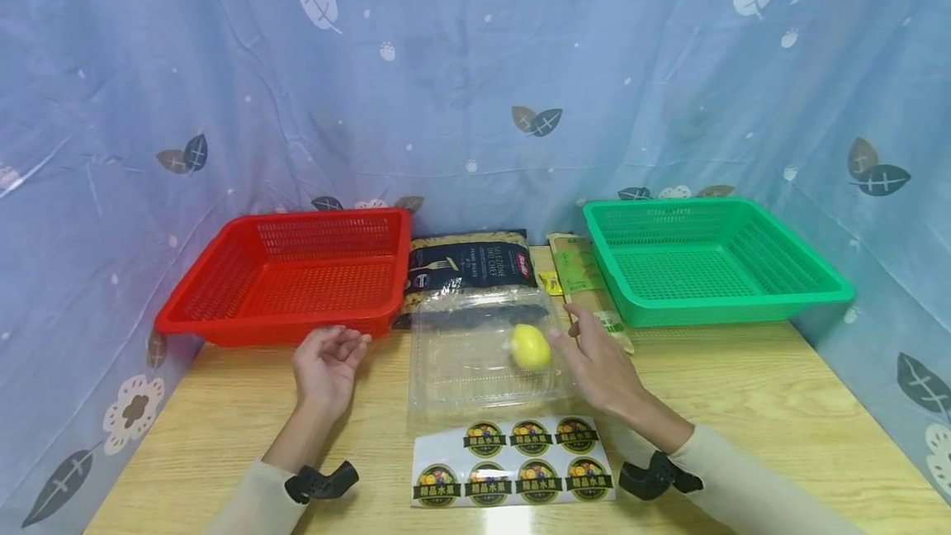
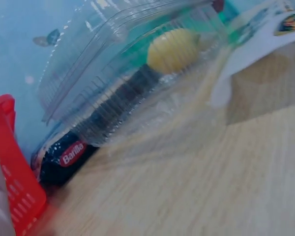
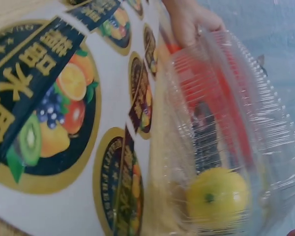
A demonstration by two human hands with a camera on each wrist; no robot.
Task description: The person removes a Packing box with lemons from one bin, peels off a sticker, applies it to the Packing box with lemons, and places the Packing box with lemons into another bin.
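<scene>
Fruit-label sticker sheet (image 1: 513,461) up front; behind it, both hands loose, left hand (image 1: 324,366) and right hand (image 1: 600,362) flanking flimsy clear plastic clamshell box (image 1: 483,349). Round yellow lemon (image 1: 531,347) inside looks firm, rollable; grip the box's rims.

The wooden tabletop (image 1: 743,403) holds a red basket (image 1: 297,279) on the left and a green basket (image 1: 706,258) on the right. Between them lie a dark pasta bag (image 1: 475,262), a clear plastic box (image 1: 483,353), a green packet (image 1: 583,271) and a sticker sheet (image 1: 513,461).
</scene>
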